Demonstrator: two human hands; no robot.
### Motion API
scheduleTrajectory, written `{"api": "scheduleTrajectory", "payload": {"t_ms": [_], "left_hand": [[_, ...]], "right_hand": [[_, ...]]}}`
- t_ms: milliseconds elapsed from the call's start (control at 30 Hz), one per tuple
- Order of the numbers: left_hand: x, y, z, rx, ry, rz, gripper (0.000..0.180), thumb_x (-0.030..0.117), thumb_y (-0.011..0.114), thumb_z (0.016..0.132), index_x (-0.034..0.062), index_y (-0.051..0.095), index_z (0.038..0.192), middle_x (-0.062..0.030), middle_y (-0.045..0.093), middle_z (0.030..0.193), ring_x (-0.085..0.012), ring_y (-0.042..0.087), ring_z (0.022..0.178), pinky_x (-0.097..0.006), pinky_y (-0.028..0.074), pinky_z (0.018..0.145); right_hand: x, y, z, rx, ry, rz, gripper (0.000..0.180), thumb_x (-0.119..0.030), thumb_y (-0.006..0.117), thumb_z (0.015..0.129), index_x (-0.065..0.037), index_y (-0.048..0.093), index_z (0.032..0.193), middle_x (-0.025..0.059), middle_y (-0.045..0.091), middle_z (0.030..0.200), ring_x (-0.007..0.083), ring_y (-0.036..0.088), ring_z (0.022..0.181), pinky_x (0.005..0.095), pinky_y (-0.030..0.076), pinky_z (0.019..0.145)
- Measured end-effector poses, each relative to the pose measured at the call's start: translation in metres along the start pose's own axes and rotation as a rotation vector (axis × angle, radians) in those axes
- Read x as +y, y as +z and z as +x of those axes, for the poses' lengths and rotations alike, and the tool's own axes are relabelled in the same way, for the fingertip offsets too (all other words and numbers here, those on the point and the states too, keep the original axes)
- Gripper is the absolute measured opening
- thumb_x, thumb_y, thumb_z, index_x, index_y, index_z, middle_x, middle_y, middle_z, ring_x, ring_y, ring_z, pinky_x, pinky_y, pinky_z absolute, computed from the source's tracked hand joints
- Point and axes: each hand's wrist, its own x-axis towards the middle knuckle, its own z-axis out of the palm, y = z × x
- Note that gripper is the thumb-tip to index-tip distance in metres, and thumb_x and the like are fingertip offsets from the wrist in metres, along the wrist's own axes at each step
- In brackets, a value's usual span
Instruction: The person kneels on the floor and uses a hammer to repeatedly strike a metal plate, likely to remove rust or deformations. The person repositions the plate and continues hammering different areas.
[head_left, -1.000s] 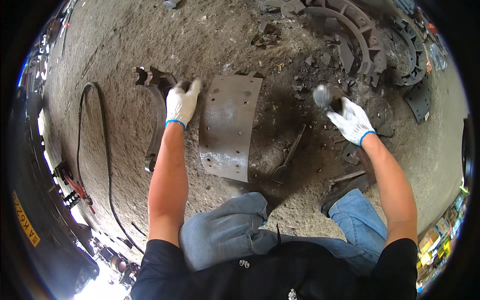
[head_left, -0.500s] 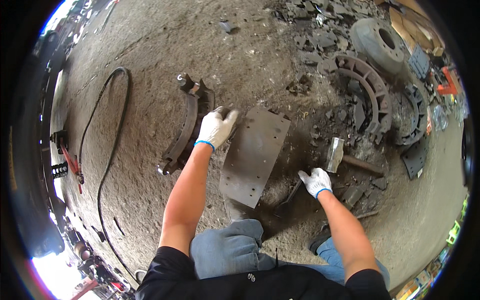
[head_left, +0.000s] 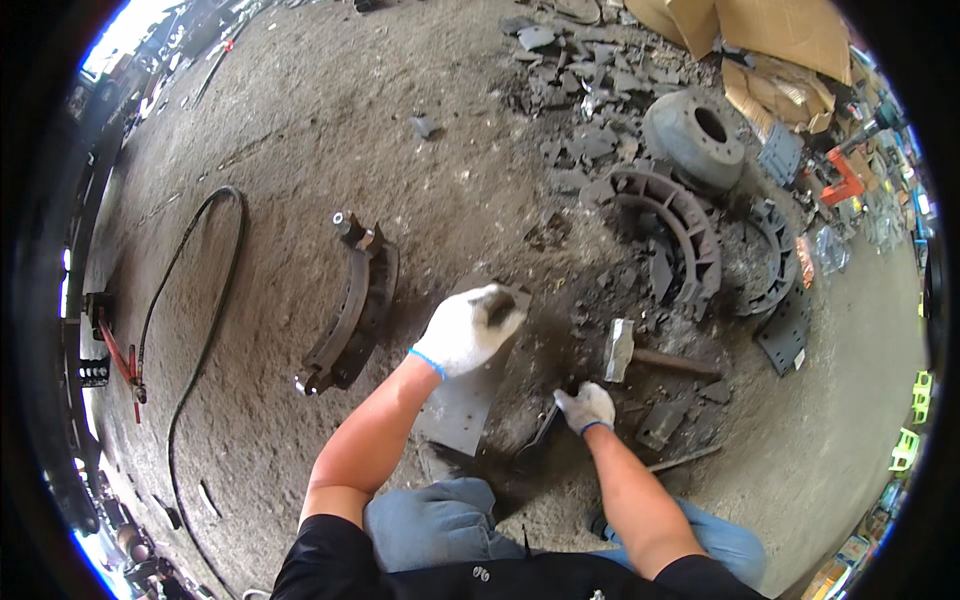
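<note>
My left hand point(head_left: 462, 335), in a white glove with a blue cuff, hovers over a grey metal plate point(head_left: 455, 415) with holes, hiding much of it. Its fingers are curled together with the dark, soiled palm side showing; whatever they may hold cannot be made out. My right hand point(head_left: 590, 408), gloved alike, is closed at the upper end of a dark curved plate point(head_left: 540, 430) that looks tilted. Just beyond that hand lies a hammer point(head_left: 619, 352) with a brown handle. On my left a curved brake shoe point(head_left: 362, 310) rests on the ground.
At the right lie a rusty brake shoe point(head_left: 700, 240), a second shoe point(head_left: 780, 255) and a brake drum point(head_left: 690, 140). Broken dark fragments point(head_left: 600, 90) cover the ground further off, near cardboard point(head_left: 780, 40). A black hose point(head_left: 215, 320) loops at the left.
My left hand has moved right from beside the left brake shoe to over the holed plate, and appears larger. My right hand stays at the dark curved plate. The view has shifted.
</note>
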Motion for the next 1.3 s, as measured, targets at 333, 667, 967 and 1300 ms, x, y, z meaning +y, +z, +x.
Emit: {"api": "scheduleTrajectory", "payload": {"t_ms": [333, 667, 967, 1300], "left_hand": [[0.011, 0.032, -0.01, -0.171, 0.124, -0.172, 0.043, 0.026, 0.065, 0.094, 0.0037, 0.064, 0.13, -0.0216, 0.07, 0.119, -0.0386, 0.068, 0.109, -0.043, 0.055, 0.094], [0.056, 0.003, 0.006, -0.086, 0.091, -0.392, 0.021, 0.012, 0.063, 0.097, 0.0006, 0.065, 0.114, -0.016, 0.072, 0.101, -0.0281, 0.071, 0.092, -0.037, 0.056, 0.085], [0.01, -0.023, 0.009, 0.298, -0.176, -0.677, 0.017, 0.018, 0.055, 0.107, 0.0049, 0.065, 0.111, -0.0005, 0.065, 0.091, -0.0094, 0.058, 0.084, -0.029, 0.051, 0.076], [0.028, -0.021, 0.001, -0.108, 0.134, 0.035, 0.033, 0.034, 0.06, 0.102, 0.0029, 0.068, 0.109, -0.0215, 0.068, 0.101, -0.0409, 0.066, 0.097, -0.044, 0.055, 0.084]], "right_hand": [[-0.035, -0.075, 0.001, 0.325, -0.557, 0.509, 0.02, -0.025, 0.076, 0.085, -0.005, 0.072, 0.089, 0.0132, 0.072, 0.083, 0.0267, 0.07, 0.077, 0.037, 0.055, 0.072], [-0.113, -0.21, -0.059, 0.482, -1.247, 0.295, 0.035, -0.018, 0.086, 0.079, -0.001, 0.071, 0.106, 0.0128, 0.067, 0.087, 0.0265, 0.068, 0.069, 0.0352, 0.057, 0.064], [0.095, -0.179, 0.015, 0.011, -0.355, -0.711, 0.069, -0.044, 0.075, 0.084, -0.003, 0.054, 0.135, 0.0229, 0.06, 0.132, 0.0394, 0.062, 0.121, 0.0491, 0.05, 0.102], [0.127, -0.137, 0.052, 0.226, -0.235, -0.538, 0.071, -0.042, 0.073, 0.085, -0.005, 0.052, 0.142, 0.0273, 0.052, 0.141, 0.0425, 0.051, 0.13, 0.0527, 0.043, 0.108]]}}
